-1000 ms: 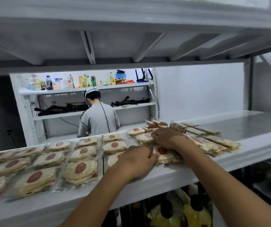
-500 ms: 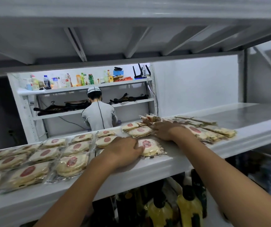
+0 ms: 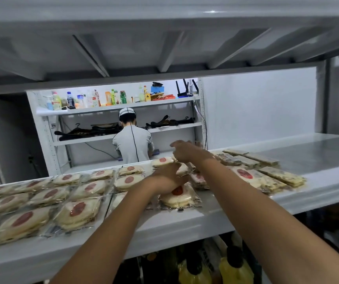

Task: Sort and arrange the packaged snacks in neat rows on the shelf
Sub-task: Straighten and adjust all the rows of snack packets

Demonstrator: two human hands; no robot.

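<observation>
Snack packs (image 3: 176, 198) centre frame on shelf (image 3: 205, 219): light, slippery film, likely brittle inside; take by sealed edges. Left hand (image 3: 164, 179) rests on one, right hand (image 3: 185, 153) just behind, fingers (image 3: 174, 144) curled; whether either grips, can't tell.

Left hand (image 3: 165, 179) rests on round snack packs (image 3: 179, 197) on the shelf (image 3: 205, 221); right hand (image 3: 185, 151) hovers behind.

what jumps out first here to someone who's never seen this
The rows of round snack packs with red centres, filling the left part of the white shelf, stand out first. Next come the left hand and right hand, reaching in over the packs mid-shelf, with a looser heap of long bar packs to their right. Behind the shelf, a person in grey stands with their back turned.
</observation>
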